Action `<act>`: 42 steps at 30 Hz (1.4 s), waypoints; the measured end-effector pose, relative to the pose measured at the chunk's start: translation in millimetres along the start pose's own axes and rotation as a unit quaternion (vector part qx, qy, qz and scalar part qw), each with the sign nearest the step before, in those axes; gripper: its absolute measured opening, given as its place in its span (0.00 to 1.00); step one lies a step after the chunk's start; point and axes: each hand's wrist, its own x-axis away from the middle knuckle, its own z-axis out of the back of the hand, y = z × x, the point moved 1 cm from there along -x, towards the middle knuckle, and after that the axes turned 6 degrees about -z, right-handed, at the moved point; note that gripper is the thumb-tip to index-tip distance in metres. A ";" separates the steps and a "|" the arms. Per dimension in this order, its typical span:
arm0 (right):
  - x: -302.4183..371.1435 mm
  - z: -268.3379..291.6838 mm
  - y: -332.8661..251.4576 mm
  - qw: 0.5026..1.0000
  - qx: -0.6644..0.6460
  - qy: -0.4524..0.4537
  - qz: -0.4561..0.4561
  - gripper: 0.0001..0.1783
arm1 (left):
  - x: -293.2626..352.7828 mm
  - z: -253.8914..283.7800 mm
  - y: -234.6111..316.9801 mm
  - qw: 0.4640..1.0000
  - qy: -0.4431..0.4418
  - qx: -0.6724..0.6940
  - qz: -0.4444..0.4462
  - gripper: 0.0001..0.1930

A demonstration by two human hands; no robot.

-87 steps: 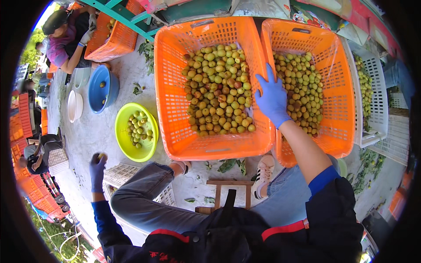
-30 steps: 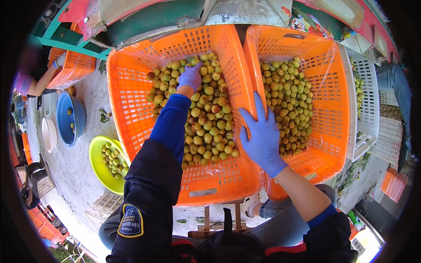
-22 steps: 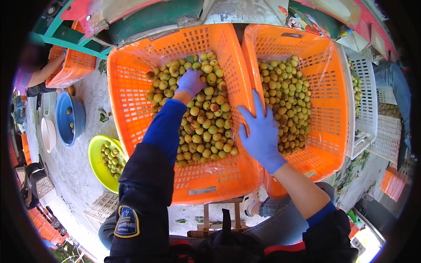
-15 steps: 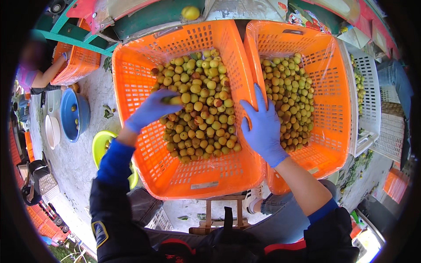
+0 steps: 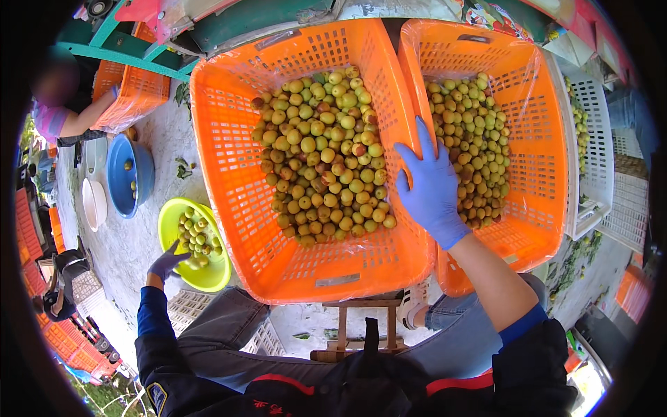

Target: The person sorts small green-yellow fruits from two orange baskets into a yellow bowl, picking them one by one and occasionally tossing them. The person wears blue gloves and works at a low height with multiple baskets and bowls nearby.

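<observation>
Two orange perforated crates stand side by side before me, lined with clear plastic. The left crate (image 5: 319, 278) holds a heap of round yellow-green and brown fruits (image 5: 323, 156) that look like fresh jujubes. Similar jujubes lie in the right crate (image 5: 521, 139). My right hand (image 5: 434, 191), in a blue-violet glove, rests with fingers spread over the adjoining rims of the crates. My left hand (image 5: 169, 263), gloved alike, is at the near left edge of a lime-green basin (image 5: 224, 271). Its fingers are apart, with nothing visible in them. Several jujubes (image 5: 198, 233) lie in that basin.
A blue basin (image 5: 142, 170) and a white basin (image 5: 94, 205) stand on the floor at left. Beyond them, a person's arm (image 5: 87, 115) reaches to another orange crate (image 5: 132, 97). At right stands a white crate (image 5: 594, 153). A wooden stool (image 5: 361, 326) is between my legs.
My left hand has moved from above the left crate, where it held a jujube, down and left to the lime-green basin. My right hand stays on the crate rims. The view has shifted slightly.
</observation>
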 end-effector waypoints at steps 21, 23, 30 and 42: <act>-0.9 1.3 2.3 1.000 -0.010 0.014 0.008 0.23 | -103.4 -255.7 466.7 0.812 0.150 -0.113 -0.553 0.12; -1.3 -0.5 0.5 1.000 -0.007 0.006 0.007 0.24 | -116.9 -276.7 485.5 0.787 0.146 -0.062 -0.596 0.16; -1.4 -1.7 0.6 1.000 -0.016 -0.004 0.012 0.24 | -136.6 -299.0 516.9 0.788 0.178 -0.346 -0.478 0.16; -2.4 1.6 -7.1 0.999 -0.017 -0.030 0.009 0.25 | -184.9 -301.5 505.0 0.875 0.040 -0.200 -0.439 0.19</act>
